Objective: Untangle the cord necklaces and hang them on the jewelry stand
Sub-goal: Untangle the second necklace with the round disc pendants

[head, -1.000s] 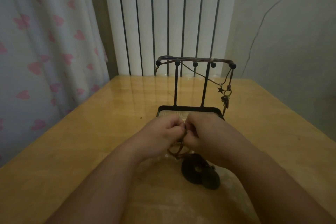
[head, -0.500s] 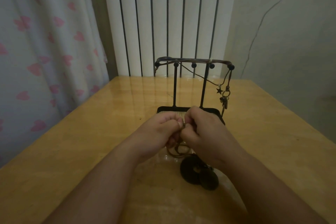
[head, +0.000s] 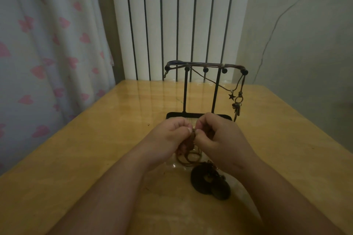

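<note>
A black metal jewelry stand rises at the table's middle, its base partly hidden behind my hands. Cord necklaces lie along its top bar, and a star charm and a ring-and-key pendant dangle at its right end. In front of the stand my left hand and my right hand meet, both pinching a tangled brown cord necklace whose loops hang down to the table. Two dark disc pendants lie on the table below my right wrist.
The wooden table reaches to a white ribbed radiator at the back. A curtain with pink hearts hangs on the left. A tiny bead lies left of the stand. A thin cable runs down the right wall.
Both hands have stayed together at the tangle, lifting slightly toward the stand's base. The cord loops below them have shifted a little.
</note>
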The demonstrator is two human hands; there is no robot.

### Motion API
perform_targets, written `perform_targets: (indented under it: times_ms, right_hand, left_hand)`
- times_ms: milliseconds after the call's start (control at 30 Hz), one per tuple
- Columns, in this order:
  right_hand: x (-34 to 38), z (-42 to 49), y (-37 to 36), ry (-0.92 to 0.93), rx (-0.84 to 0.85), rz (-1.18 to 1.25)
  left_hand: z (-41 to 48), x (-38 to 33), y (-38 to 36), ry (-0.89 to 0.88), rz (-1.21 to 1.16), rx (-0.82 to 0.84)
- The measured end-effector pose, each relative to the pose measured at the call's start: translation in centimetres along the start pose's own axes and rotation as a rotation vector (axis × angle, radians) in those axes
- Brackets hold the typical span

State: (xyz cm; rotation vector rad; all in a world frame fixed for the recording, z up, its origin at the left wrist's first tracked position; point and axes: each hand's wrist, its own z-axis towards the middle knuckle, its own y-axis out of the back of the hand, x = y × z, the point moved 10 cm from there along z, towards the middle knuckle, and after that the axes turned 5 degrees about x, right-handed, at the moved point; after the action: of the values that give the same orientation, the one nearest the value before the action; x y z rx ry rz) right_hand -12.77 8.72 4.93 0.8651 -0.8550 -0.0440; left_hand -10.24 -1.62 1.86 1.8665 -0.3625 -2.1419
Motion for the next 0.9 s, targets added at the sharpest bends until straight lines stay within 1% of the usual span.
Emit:
perform_targets:
  times_ms: [133,267,367,467,533,700,767,833,867,900]
  right_hand:
    - [0.2,0.2,0.2,-0.007,0.022,-0.108]
    - [0.1,0.4,-0.4,-0.038,0.134,-0.244]
    - [0.4,0.5,-0.6,-0.049,0.177,-0.315]
    - [0.6,0.5,-0.5,-0.046,0.169,-0.354]
    - [0.8,0.5,-0.2,-0.028,0.144,-0.358]
    - [1.6,0.3,0.2,0.004,0.046,-0.282]
    - [1.7,0.2,1.2,0.011,-0.059,-0.186]
    - [1.4,-0.3,3.2,0.006,-0.215,-0.022]
    - [1.2,-0.4,3.8,0.008,-0.254,0.026]
    - [1.1,-0.4,3.7,0.007,-0.248,0.046]
  left_hand:
    - [0.1,-0.1,-0.2,-0.007,0.082,0.011]
    - [0.0,0.2,-0.4,0.012,0.172,0.016]
    - [0.1,0.2,-0.7,0.017,0.181,0.023]
    - [0.2,0.1,-0.8,0.019,0.173,0.012]
    - [0.2,0.1,-0.8,0.021,0.131,0.016]
    - [0.2,-0.4,-0.6,0.028,-0.001,0.006]
    - [0.1,0.0,-0.3,0.043,-0.016,-0.013]
    - [0.0,0.5,0.1,0.065,-0.042,-0.039]
    - [0.0,0.7,0.2,0.071,-0.082,-0.053]
    - [0.0,0.8,0.3,0.071,-0.124,-0.068]
